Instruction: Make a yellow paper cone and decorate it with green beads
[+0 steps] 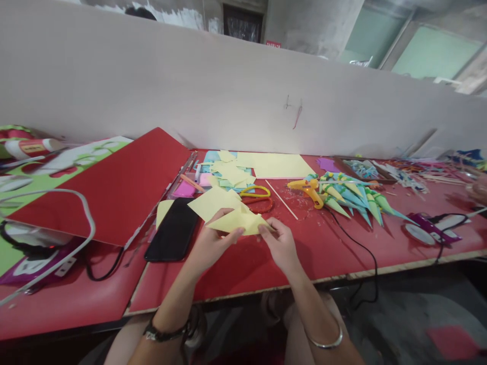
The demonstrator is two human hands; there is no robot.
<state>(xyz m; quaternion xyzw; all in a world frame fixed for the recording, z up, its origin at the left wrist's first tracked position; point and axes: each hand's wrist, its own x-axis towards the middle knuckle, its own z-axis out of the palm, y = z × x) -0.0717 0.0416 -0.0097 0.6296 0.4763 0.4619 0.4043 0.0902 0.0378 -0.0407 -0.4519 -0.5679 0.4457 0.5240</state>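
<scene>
Both hands hold one folded piece of pale yellow paper (240, 221) just above the red table (335, 248). My left hand (213, 242) pinches its left side with thumb on top. My right hand (279, 242) grips its right corner. A larger yellow square (213, 203) lies flat right behind the held piece. A black phone (173, 230) lies face down to the left of my left hand.
Scissors with yellow and red handles (256, 197) lie behind the paper, beside a thin wooden stick (281, 199) and a yellow glue gun (310, 190) with a black cord. Rolled green and blue paper cones (353, 200) fan out right. A big red sheet (122, 187) leans left.
</scene>
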